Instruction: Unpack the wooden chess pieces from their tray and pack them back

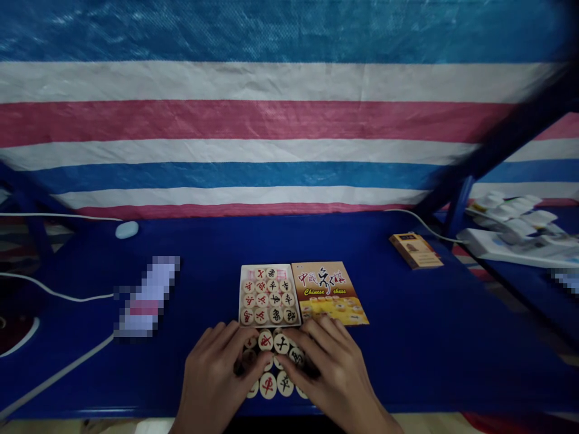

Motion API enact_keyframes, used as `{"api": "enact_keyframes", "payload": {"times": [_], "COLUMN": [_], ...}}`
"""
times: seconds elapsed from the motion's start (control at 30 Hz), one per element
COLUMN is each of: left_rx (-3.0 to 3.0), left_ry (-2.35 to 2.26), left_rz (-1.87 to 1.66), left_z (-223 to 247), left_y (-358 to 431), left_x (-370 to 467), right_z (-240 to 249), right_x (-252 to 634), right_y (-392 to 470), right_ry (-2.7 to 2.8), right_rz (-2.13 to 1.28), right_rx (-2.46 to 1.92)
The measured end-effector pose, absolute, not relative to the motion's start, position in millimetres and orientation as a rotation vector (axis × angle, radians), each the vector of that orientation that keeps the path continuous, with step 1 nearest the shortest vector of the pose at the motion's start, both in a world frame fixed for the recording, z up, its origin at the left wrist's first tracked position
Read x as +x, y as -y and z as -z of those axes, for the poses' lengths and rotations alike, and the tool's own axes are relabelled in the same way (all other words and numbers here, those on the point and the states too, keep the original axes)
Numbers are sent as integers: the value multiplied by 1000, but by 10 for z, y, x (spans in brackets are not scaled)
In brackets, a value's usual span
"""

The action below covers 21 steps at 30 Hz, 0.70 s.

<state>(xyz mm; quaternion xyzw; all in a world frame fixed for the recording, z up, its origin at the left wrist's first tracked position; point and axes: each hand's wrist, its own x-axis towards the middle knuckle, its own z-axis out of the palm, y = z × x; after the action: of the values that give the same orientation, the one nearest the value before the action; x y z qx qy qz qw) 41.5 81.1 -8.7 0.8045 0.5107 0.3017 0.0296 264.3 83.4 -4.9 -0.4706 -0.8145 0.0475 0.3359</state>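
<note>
Round wooden Chinese chess pieces with red and black characters lie face up near the table's front edge. My left hand curls around the left side of this group, thumb and forefinger bent against pieces. From the right, my right hand cups the group the same way. The thumbs nearly meet over the middle pieces, and the hands hide several others. Just beyond stands an open white box with rows of pieces inside, its top row partly filled. Its printed lid lies against the box's right side.
On the blue table, a blurred-out phone-like object lies left with cables near it. A small pale blue oval object sits farther back. At right are a cigarette pack and a loaded power strip. Striped tarpaulin hangs behind.
</note>
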Motion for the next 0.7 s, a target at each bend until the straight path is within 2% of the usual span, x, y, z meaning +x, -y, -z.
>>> {"api": "enact_keyframes", "payload": {"times": [0.7], "left_rx": [2574], "left_ry": [-1542], "left_rz": [-922], "left_z": [62], "left_y": [-752], "left_x": [454], "right_z": [53], "right_x": [2637], "right_y": [-841], "right_ry": [2123], "right_rz": [-238], "right_rx": [-1208]}}
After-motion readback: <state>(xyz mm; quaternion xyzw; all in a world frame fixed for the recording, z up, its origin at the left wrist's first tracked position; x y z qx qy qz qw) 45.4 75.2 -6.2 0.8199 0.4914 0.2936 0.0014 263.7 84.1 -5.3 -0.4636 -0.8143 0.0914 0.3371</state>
